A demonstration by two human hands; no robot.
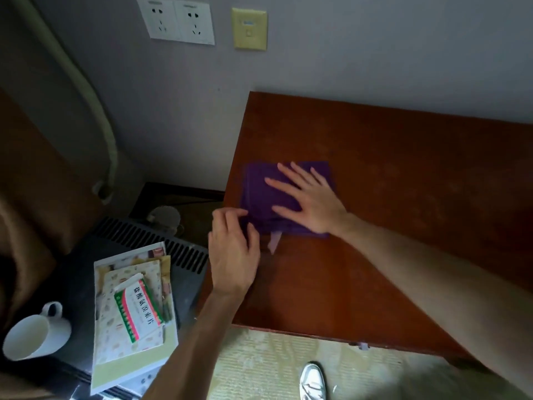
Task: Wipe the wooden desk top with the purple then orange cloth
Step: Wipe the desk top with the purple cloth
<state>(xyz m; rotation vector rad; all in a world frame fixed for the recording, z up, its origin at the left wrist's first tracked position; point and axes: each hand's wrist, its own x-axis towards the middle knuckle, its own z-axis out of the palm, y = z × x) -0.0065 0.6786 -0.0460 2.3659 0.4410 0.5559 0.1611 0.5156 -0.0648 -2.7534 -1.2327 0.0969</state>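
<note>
Pressing flat on the purple cloth, right hand spread; left hand pinching its corner

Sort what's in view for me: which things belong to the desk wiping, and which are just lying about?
In the job:
purple cloth, folded flat on the wooden desk top
right hand, pressing flat on the cloth
left hand, pinching the cloth's near-left corner

Lying about, beside the desk:
white mug
medicine box on a stack of booklets

The orange cloth is not in view.
</note>
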